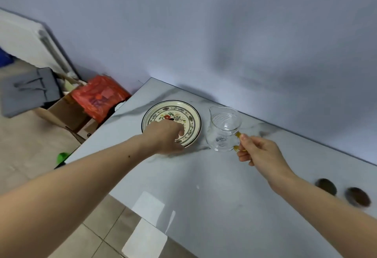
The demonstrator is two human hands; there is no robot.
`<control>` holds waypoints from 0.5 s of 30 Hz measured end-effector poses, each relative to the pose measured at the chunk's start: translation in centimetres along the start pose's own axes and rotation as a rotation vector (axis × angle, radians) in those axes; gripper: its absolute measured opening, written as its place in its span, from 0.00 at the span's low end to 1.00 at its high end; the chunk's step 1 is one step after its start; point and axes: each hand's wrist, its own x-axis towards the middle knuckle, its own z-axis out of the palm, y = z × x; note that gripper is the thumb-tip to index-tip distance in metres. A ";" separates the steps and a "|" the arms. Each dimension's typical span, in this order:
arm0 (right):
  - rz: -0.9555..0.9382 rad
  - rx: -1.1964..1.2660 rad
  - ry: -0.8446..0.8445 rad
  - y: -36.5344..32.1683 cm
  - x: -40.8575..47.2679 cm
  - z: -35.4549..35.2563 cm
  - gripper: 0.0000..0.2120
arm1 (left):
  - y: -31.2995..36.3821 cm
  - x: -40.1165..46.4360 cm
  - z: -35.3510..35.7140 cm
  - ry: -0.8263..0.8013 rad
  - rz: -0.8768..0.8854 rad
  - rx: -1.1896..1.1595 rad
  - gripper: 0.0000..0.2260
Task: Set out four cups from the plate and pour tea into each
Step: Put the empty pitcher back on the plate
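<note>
A cream plate [189, 115] with a floral pattern lies near the table's far left corner. My left hand [165, 135] hovers over its near side with fingers curled downward; a small dark bit [172, 118] shows just past the fingers, and whatever lies under the palm is hidden. To the right of the plate, my right hand [259, 151] pinches the yellow handle of a clear glass pitcher [223, 129], which stands upright and looks empty. Two dark cups [326, 186] [358, 196] stand on the table at the right, blurred.
The white marble table [193, 186] meets the wall along its far edge; its left edge drops to a tiled floor. Beside that edge stand a cardboard box [67, 113] with a red bag [98, 96], a grey bag [28, 90] and a green object [62, 156].
</note>
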 end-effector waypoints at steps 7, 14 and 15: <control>0.020 0.013 -0.001 -1.3 2.2 9.9 0.18 | -8.3 0.7 1.5 -0.054 -0.028 -0.048 0.17; 0.056 -0.007 -0.002 -1.1 7.3 15.0 0.20 | -12.4 6.0 2.5 -0.129 0.024 -0.054 0.17; 0.060 -0.006 0.000 -0.8 8.5 15.6 0.20 | -13.3 7.2 2.5 -0.138 0.026 -0.055 0.17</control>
